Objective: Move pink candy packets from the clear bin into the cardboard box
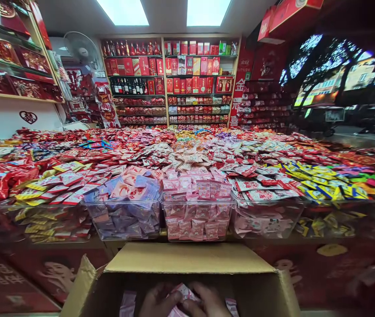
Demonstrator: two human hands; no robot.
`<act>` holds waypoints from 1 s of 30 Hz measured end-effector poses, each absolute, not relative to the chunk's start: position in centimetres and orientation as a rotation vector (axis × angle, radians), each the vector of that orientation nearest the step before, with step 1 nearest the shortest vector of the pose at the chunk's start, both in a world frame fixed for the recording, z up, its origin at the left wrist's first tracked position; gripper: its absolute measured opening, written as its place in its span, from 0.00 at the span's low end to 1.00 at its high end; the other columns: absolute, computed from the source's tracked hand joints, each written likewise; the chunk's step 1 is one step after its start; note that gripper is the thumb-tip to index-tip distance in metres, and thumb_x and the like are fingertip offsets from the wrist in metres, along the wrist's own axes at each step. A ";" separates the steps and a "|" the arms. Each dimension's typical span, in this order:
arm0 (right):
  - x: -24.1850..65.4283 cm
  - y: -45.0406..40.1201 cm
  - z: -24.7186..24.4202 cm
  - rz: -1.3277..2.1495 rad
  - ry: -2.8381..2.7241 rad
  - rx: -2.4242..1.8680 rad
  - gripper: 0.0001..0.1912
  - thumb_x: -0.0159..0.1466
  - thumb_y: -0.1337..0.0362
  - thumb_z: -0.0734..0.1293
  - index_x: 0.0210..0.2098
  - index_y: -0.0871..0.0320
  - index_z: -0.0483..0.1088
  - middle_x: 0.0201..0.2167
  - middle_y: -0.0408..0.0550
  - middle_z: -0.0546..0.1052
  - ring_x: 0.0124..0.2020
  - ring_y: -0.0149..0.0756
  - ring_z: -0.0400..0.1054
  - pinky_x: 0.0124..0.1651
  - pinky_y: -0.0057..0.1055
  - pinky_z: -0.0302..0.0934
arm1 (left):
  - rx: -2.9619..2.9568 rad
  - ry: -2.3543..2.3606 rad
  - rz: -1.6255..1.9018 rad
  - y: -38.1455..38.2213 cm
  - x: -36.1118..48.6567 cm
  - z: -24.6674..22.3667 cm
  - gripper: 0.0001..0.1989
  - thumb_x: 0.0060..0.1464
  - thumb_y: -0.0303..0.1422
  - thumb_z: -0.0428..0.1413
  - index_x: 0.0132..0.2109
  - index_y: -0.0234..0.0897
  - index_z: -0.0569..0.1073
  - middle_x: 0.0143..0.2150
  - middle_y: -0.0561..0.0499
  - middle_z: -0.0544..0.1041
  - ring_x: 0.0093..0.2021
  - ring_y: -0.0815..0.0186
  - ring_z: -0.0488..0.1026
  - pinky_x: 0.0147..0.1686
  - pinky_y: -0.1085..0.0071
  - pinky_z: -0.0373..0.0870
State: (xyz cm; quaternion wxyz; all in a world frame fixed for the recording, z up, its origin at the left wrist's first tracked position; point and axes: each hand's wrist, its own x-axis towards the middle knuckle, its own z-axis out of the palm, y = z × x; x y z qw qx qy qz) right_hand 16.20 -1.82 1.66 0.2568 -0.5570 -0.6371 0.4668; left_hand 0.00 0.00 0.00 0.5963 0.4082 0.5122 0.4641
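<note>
Pink packets, likely light, soft, slippery; best gripped at ends. Left hand, right hand curled around them, inside cardboard box, midway between side edges.

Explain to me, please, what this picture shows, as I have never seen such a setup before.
There is no machine here: a person works with bare hands. The single picture comes from a camera worn on that person's head, looking forward and down. At the bottom, the left hand and right hand hold a pink-and-white packet inside an open cardboard box, where more pink packets show. Beyond it spread heaps of small wrapped packets, with clear plastic bins along the front. Behind stand shelves of bottles and red boxes.
</note>
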 end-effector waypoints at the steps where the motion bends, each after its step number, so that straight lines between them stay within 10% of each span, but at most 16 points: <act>1: 16.2 -1.7 1.7 1.277 -1.666 -1.469 0.21 0.55 0.52 0.61 0.43 0.56 0.68 0.41 0.50 0.73 0.45 0.42 0.63 0.45 0.30 0.56 | 0.936 1.199 1.098 0.1 0.0 0.3 0.18 0.26 0.43 0.65 0.24 0.35 0.73 0.22 0.52 0.77 0.29 0.61 0.72 0.31 0.69 0.66; 15: 17.0 -1.1 2.5 1.556 -1.014 -1.277 0.13 0.51 0.61 0.62 0.33 0.63 0.70 0.32 0.49 0.75 0.39 0.42 0.67 0.43 0.35 0.59 | 0.623 1.122 1.101 -0.8 0.9 1.8 0.19 0.30 0.34 0.65 0.33 0.35 0.69 0.28 0.52 0.75 0.29 0.66 0.73 0.31 0.71 0.69; 30: 16.1 -1.2 1.2 1.419 -1.289 -1.393 0.23 0.48 0.64 0.66 0.44 0.63 0.66 0.41 0.50 0.74 0.44 0.43 0.67 0.46 0.34 0.59 | 0.803 1.078 1.077 -1.3 1.2 0.8 0.16 0.31 0.36 0.65 0.31 0.35 0.73 0.29 0.51 0.76 0.33 0.62 0.72 0.35 0.68 0.65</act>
